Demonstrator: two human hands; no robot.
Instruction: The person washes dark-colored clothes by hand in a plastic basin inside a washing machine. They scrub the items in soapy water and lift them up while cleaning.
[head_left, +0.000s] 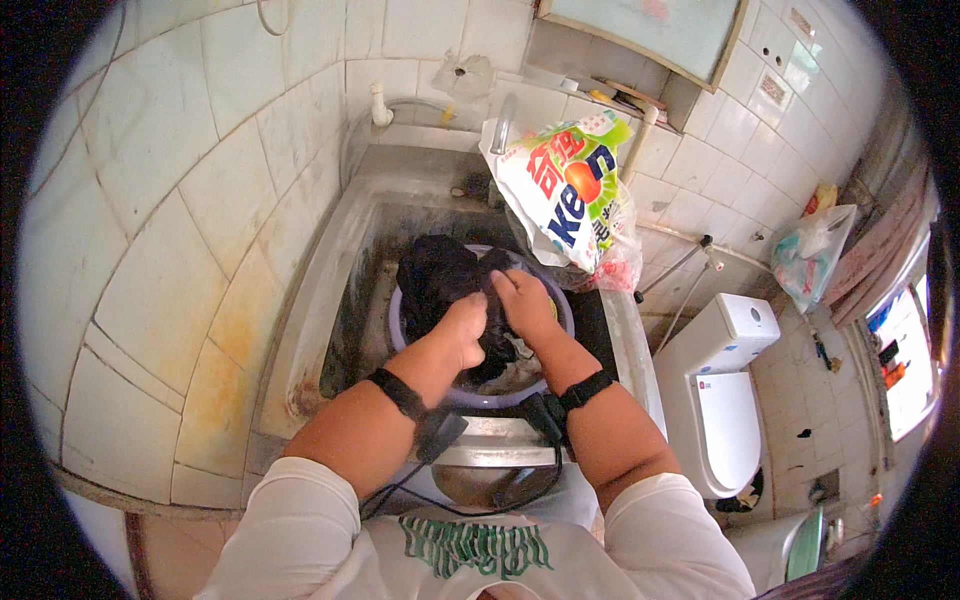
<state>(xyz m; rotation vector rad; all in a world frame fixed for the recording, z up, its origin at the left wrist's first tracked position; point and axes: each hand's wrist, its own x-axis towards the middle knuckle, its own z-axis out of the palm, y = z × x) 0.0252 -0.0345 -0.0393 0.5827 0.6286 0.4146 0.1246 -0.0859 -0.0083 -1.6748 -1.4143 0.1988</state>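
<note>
Both of my hands are closed on a dark, wet-looking piece of cloth (438, 270) over a pale purple basin (396, 318). My left hand (462, 328) grips it near the middle of the basin. Just to its right and a little farther off, my right hand (524, 303) pinches the same cloth. Part of the cloth bunches over the basin's far left rim, and more hangs down between my hands. Murky water and some lighter stuff show at the basin's near side. The basin stands inside a worn stone sink (310, 330).
A white and green printed detergent bag (575, 185) leans at the sink's far right corner, beside a metal tap (505, 120). A white toilet (728, 420) stands to the right. Tiled wall (190, 260) rises close on the left. Black cables (480, 512) loop below my wrists.
</note>
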